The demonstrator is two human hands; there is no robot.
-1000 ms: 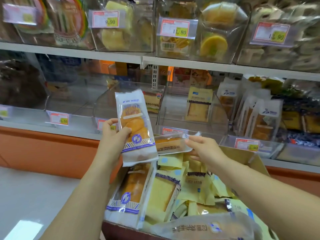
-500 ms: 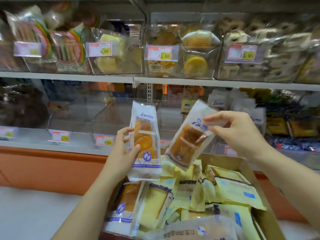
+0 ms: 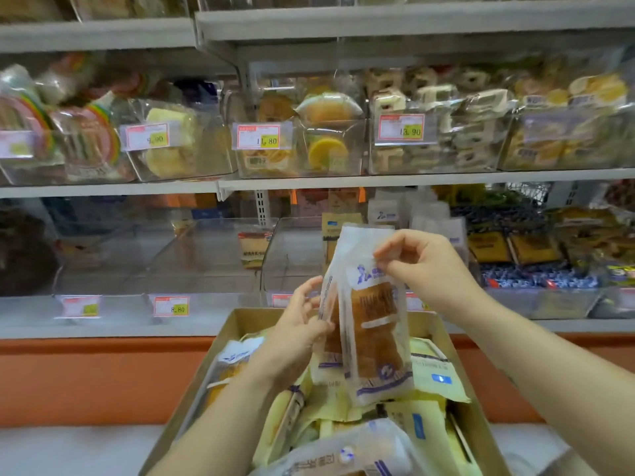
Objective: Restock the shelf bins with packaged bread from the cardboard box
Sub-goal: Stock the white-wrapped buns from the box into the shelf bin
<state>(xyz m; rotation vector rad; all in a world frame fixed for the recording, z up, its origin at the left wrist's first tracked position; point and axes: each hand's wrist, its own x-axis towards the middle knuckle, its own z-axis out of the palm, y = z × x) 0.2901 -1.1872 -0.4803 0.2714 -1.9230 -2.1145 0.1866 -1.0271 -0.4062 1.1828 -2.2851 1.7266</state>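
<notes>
Head view, looking forward and down at a store shelf.

Progress: early, by my reading. The cardboard box (image 3: 220,341) below the hands is heaped with yellow packets (image 3: 433,379) and a few white-and-purple ones. On the lower shelf (image 3: 103,326), two clear bins (image 3: 206,255) left of centre look nearly bare, with one lone packet (image 3: 252,249) at the back. Most of the restocking is left.

Grips: the right grip (image 3: 422,269) pinches the top seal of a bread packet (image 3: 376,331), finger and thumb clamped on the film. The packet hangs upright over the box, in front of the bins and not yet inside one. The left grip (image 3: 295,334) holds a second packet (image 3: 329,304), seen nearly edge-on, its fingers curled on it. The two packets touch side by side. Likely step: pairing them before placing.

Surroundings: similar white packets (image 3: 388,214) stand in a bin behind the right grip, probably the target. Red-and-yellow price tags (image 3: 171,305) line the bin fronts. The upper shelf bins (image 3: 299,142) are full of round cakes and wrapped pastries. Dark packets fill the lower right. An orange base panel (image 3: 86,379) runs beneath the shelf, with pale floor (image 3: 68,448) below. Edges of the frame are blurred.
</notes>
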